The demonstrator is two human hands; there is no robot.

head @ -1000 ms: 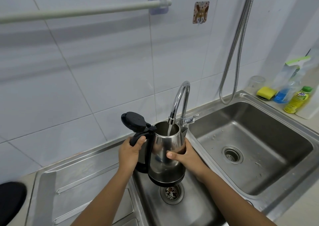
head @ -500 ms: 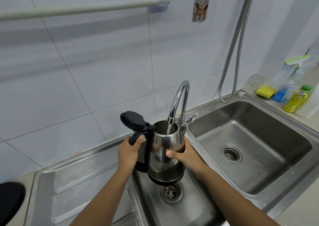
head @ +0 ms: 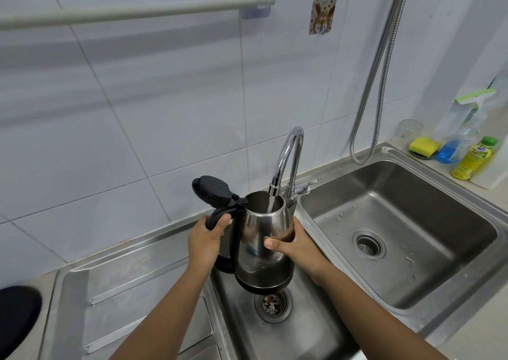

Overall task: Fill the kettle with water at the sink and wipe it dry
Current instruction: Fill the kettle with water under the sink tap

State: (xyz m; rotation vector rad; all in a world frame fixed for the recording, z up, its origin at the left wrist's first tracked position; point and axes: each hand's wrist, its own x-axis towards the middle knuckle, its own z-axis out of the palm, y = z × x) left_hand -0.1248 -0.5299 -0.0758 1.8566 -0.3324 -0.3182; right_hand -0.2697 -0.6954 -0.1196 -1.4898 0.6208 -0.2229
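A steel kettle [head: 258, 266] with a black handle is held upright above the small left basin's drain [head: 272, 304]. Its black lid [head: 211, 190] is flipped open to the left. A thin stream of water runs from the curved chrome tap [head: 287, 156] into the kettle's mouth. My left hand [head: 204, 240] is wrapped around the black handle. My right hand [head: 295, 245] presses against the kettle's right side, thumb across the front.
A larger steel basin [head: 398, 222] lies to the right, a ribbed draining board [head: 132, 285] to the left. A yellow sponge [head: 423, 145], a blue spray bottle [head: 456, 142], a yellow-green bottle [head: 474, 159] and a glass [head: 408, 129] stand at the back right. A metal hose [head: 376, 84] hangs there.
Both hands and the kettle stay under the running tap. Only the view has shifted slightly.
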